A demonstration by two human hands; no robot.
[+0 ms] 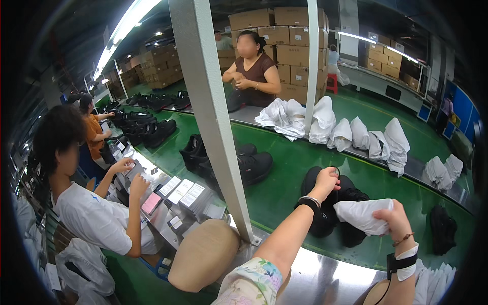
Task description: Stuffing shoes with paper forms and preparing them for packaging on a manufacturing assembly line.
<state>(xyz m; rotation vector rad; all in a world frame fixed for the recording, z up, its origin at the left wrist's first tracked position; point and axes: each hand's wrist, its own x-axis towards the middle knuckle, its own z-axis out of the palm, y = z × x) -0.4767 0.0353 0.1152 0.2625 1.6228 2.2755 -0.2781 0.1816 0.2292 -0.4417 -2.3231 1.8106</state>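
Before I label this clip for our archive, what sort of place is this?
Probably a shoe factory's packing line: black shoes sit on a green belt, white-wrapped bundles line its far edge, and cardboard boxes are stacked behind.

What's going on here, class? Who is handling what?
The camera wearer's right hand holds a white wrapped bundle close to black shoes on a green belt. The left hand is at the shoes; what it grips is unclear. To the left, a co-worker sits beside stacks of cards. More white bundles line the far edge.
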